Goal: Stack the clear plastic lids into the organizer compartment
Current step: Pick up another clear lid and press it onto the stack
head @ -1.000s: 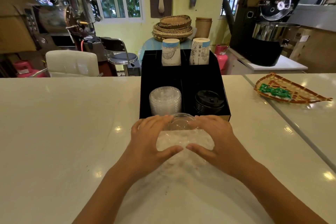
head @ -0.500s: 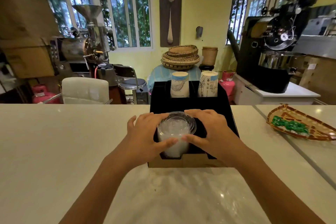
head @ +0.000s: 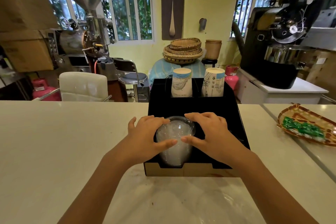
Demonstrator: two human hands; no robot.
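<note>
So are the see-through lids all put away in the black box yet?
Nearly. The stack of clear lids already stands in the front left compartment of the black organizer. The left hand and right hand wrap around it from both sides, thumbs in front. What is left is letting go. Only an empty clear wrapper lies on the counter; no loose lids show.

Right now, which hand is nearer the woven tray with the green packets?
Right. The right hand is on the clear lid stack, on the side toward the woven tray; the left hand is on the stack's far side.
</note>
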